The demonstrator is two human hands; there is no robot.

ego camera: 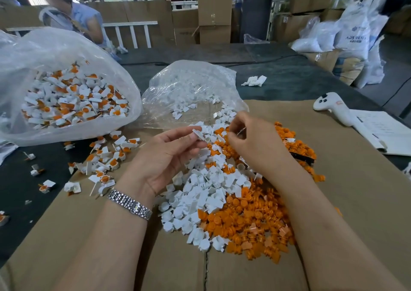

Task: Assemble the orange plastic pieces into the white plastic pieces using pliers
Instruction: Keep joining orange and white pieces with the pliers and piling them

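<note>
Matt cardboard sheet (333,190), glossy plastic bag (66,52)

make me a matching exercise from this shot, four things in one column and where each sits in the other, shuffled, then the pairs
Things
1. assembled pieces in the big bag
2. white piece
3. wristwatch
4. white controller

Places
A. on the left wrist
B. far right, at the cardboard's far edge beside papers
C. pinched in the left hand
D. far left, inside clear plastic

Pairs: 1-D, 2-C, 3-A, 4-B
</note>
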